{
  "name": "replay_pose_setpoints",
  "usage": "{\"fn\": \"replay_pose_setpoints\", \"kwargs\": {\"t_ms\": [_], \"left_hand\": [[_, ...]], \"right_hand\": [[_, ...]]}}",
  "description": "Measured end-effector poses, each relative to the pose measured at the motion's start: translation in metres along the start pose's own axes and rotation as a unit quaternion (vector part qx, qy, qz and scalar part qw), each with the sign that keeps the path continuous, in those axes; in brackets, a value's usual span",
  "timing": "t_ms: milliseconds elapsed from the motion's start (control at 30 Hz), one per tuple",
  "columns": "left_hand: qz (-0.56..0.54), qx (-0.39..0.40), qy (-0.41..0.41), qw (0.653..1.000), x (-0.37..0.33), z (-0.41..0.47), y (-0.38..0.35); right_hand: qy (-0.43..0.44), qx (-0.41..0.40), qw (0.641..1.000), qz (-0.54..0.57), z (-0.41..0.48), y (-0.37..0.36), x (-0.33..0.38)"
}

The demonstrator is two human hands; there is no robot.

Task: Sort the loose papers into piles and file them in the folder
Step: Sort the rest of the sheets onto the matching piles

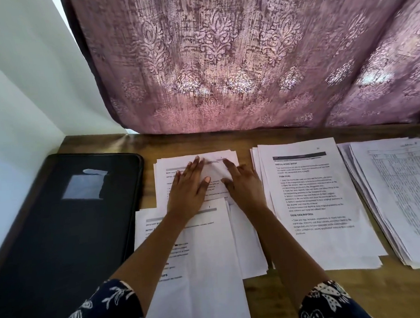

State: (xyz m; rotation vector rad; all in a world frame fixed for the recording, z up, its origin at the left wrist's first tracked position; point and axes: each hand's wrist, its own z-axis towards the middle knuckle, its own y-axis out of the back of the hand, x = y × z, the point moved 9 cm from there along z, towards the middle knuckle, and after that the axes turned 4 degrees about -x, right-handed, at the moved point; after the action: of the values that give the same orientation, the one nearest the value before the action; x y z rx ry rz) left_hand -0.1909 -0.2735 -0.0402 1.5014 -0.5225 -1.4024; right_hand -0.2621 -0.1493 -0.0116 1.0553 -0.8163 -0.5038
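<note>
A black folder (68,215) lies shut at the left of the wooden table (308,297). To its right lie several paper piles. My left hand (188,186) and my right hand (242,184) rest flat, fingers straight, side by side on the far middle pile (166,188). A nearer pile of printed sheets (200,264) lies under my forearms. A pile of text pages (316,202) sits to the right. A fanned pile of table sheets (396,197) sits at the far right.
A mauve patterned curtain (247,59) hangs down to the table's back edge. A white wall (18,96) closes the left side. Bare wood shows at the front right of the table.
</note>
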Motion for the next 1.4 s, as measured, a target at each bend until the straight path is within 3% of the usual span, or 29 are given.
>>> {"fn": "replay_pose_setpoints", "kwargs": {"t_ms": [67,133,200,267,333,433,500,700,800,900,1033,1167,1300,1400], "left_hand": [[-0.061,-0.022,0.008,0.998,0.002,0.0,0.005],[-0.121,-0.036,0.012,0.992,0.004,-0.001,0.008],[-0.172,-0.065,-0.005,0.983,0.003,-0.002,0.016],[-0.184,-0.09,-0.022,0.979,0.001,-0.004,0.023],[-0.154,-0.079,-0.018,0.985,0.001,-0.003,0.021],[-0.034,-0.043,-0.016,0.998,0.004,0.001,0.007],[0.017,-0.033,-0.026,0.999,0.005,0.001,0.002],[0.04,-0.002,-0.003,0.999,0.005,0.001,0.0],[0.035,0.004,0.01,0.999,0.003,0.001,0.002],[0.028,0.01,0.024,0.999,0.003,0.0,0.002],[-0.062,-0.018,0.034,0.997,0.001,-0.002,0.011],[-0.141,-0.04,0.046,0.988,0.0,-0.004,0.019],[-0.088,-0.029,0.05,0.994,-0.003,-0.003,0.018],[-0.043,-0.023,0.021,0.999,-0.006,-0.003,0.016]], "right_hand": [[-0.027,-0.064,0.996,0.05,-0.009,0.008,-0.004],[-0.028,-0.078,0.989,0.12,-0.015,0.008,-0.007],[0.032,-0.028,0.986,0.158,-0.018,0.004,0.001],[0.144,-0.01,0.982,0.122,-0.023,0.0,0.011],[0.174,-0.006,0.981,0.088,-0.025,-0.005,0.011],[0.059,0.035,0.981,0.18,-0.01,-0.007,-0.005],[0.007,0.058,0.982,0.18,0.003,-0.006,-0.017],[0.059,0.143,0.987,0.045,0.019,-0.014,-0.02],[0.054,0.113,0.992,-0.008,0.019,-0.002,-0.013],[-0.079,0.06,0.991,0.089,0.015,0.01,-0.021],[-0.206,0.077,0.955,0.198,-0.001,-0.002,-0.039],[-0.205,0.039,0.948,0.24,-0.001,0.009,-0.033],[-0.197,-0.015,0.951,0.238,0.006,0.026,-0.019],[-0.212,0.004,0.951,0.225,0.01,0.028,-0.02]]}}
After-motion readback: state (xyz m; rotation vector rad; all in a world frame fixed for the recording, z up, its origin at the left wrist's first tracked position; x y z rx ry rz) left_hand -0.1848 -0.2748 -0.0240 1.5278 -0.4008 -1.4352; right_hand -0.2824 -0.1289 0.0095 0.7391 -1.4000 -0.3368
